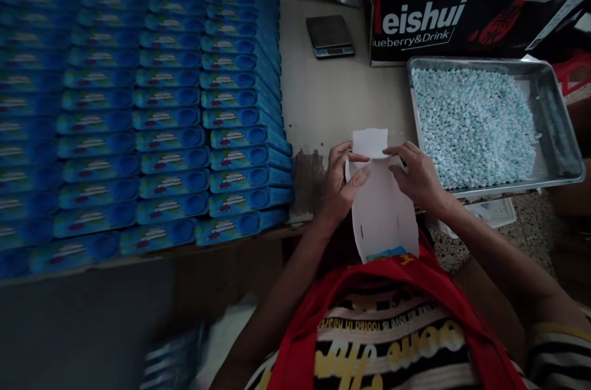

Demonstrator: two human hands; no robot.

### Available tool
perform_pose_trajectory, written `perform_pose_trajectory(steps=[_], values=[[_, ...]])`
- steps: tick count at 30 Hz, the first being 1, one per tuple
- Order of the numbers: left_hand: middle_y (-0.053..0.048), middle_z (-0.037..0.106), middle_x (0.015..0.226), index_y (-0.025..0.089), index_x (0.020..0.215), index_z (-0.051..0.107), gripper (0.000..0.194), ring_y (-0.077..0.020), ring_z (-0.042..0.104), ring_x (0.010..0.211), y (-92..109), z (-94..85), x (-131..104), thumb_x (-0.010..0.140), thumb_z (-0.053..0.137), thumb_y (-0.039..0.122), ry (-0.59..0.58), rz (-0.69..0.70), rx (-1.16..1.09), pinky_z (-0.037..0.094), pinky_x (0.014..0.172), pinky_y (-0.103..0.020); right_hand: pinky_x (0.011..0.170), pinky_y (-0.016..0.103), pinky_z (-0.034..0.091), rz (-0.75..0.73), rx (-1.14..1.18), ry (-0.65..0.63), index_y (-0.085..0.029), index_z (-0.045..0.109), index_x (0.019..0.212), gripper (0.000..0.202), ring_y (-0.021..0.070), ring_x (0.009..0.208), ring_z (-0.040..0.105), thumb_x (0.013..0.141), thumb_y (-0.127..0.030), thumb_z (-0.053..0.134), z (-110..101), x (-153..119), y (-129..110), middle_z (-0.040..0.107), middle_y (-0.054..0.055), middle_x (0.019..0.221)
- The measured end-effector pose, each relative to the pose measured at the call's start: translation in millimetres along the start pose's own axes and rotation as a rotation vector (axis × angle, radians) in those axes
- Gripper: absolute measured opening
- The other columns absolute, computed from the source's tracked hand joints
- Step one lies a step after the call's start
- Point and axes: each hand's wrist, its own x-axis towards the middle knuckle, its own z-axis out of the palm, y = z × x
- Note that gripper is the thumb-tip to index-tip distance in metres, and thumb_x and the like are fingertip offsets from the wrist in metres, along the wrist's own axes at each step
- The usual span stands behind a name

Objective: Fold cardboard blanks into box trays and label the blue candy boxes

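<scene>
An unfolded white carton blank [382, 208], its pale inner side up, lies in front of my body at the table's edge. A strip of blue print shows at its near end. My left hand [340, 184] pinches its upper left corner, thumb on the inner face and fingers around the side. At the upper right corner, my right hand [415, 175] grips the blank between its thumb and fingertips. The small end flap [370, 143] stands out between both hands. Two short dark slits mark the blank's lower part.
Stacked blue printed cartons [240, 178] fill the left of the table [341, 95]. A small scale [329, 36] sits at the back. On the right are a metal tray [561, 125] of pale blue pellets [471, 128] and a black cardboard box [457, 27] holding blue packages.
</scene>
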Motion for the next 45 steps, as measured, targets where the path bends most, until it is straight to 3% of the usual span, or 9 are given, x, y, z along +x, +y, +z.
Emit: perform_pose_trajectory(steps=[7,9,12,17,22,26,31,38,45], values=[[-0.005,0.067,0.108,0.023,0.122,0.054,0.042,-0.0228,0.068,0.107,-5.4,21.8,-4.3,0.094,0.067,0.052,0.351,0.014,-0.150,0.052,0.106,-0.043,0.076,0.033,0.049,0.233,0.297,0.189,-0.021,0.057,0.127,0.044,0.0185,0.077,0.066,0.086,-0.030,0.069,17.3,-3.5,9.5,0.069,-0.002,0.083],[-0.006,0.071,0.105,0.023,0.106,0.063,0.030,-0.0220,0.068,0.107,-0.4,18.9,-2.7,0.103,0.053,0.050,0.310,-0.044,-0.125,0.050,0.107,-0.042,0.073,0.031,0.048,0.213,0.336,0.170,-0.020,0.060,0.126,0.039,0.0168,0.072,0.064,0.091,-0.036,0.067,16.8,-3.8,11.1,0.069,-0.003,0.079],[-0.006,0.076,0.099,0.021,0.084,0.069,0.044,-0.0213,0.069,0.102,8.1,9.9,5.0,0.108,0.041,0.045,0.254,-0.181,-0.100,0.051,0.103,-0.039,0.074,0.031,0.049,0.140,0.342,0.068,-0.019,0.065,0.129,0.037,0.0171,0.075,0.067,0.100,-0.041,0.057,9.0,-0.2,11.9,0.075,0.002,0.085],[-0.005,0.077,0.102,0.020,0.102,0.072,0.016,-0.0203,0.071,0.097,11.9,6.9,17.5,0.094,0.061,0.029,0.128,-0.319,-0.138,0.055,0.087,-0.032,0.082,0.031,0.049,0.061,0.107,-0.115,-0.018,0.079,0.107,0.038,0.0209,0.093,0.073,0.107,-0.035,0.044,-10.3,20.7,6.0,0.080,0.009,0.105],[-0.007,0.074,0.119,0.019,0.112,0.071,0.027,-0.0181,0.068,0.105,12.5,12.3,23.7,0.094,0.052,0.014,0.045,-0.263,0.013,0.053,0.098,-0.033,0.077,0.028,0.045,0.014,-0.165,-0.297,-0.018,0.085,0.107,0.029,0.0206,0.092,0.074,0.099,-0.027,0.058,-26.3,48.1,-6.7,0.082,0.008,0.101],[-0.007,0.076,0.119,0.019,0.114,0.073,0.027,-0.0197,0.069,0.105,10.8,1.3,32.7,0.094,0.057,0.017,-0.094,-0.252,0.093,0.055,0.097,-0.034,0.071,0.027,0.044,0.056,-0.260,-0.531,-0.024,0.087,0.106,0.026,0.0171,0.074,0.070,0.095,-0.031,0.064,-38.8,74.2,-8.8,0.078,0.002,0.076],[-0.010,0.078,0.123,0.016,0.118,0.077,0.030,-0.0230,0.071,0.113,6.7,-19.4,39.5,0.097,0.061,0.031,-0.244,-0.280,0.081,0.054,0.104,-0.037,0.072,0.025,0.045,0.060,-0.139,-0.652,-0.020,0.087,0.098,0.018,0.0161,0.082,0.070,0.082,-0.026,0.080,-43.1,92.5,-12.3,0.081,0.002,0.088],[-0.009,0.078,0.126,0.019,0.120,0.075,0.029,-0.0241,0.071,0.117,12.0,-13.3,38.5,0.096,0.059,0.021,-0.271,-0.215,0.203,0.054,0.105,-0.038,0.068,0.027,0.043,0.100,-0.038,-0.498,-0.012,0.084,0.087,0.031,0.0164,0.075,0.066,0.096,-0.035,0.065,-31.9,63.7,-4.4,0.073,0.003,0.073],[-0.009,0.073,0.134,0.023,0.133,0.066,0.053,-0.0245,0.069,0.120,29.4,4.9,44.1,0.088,0.050,0.001,-0.166,-0.169,0.327,0.052,0.106,-0.040,0.095,0.037,0.058,0.136,0.067,-0.308,-0.017,0.074,0.135,0.054,0.0256,0.110,0.075,0.081,-0.014,0.070,-22.9,57.3,-2.9,0.078,0.012,0.127]])
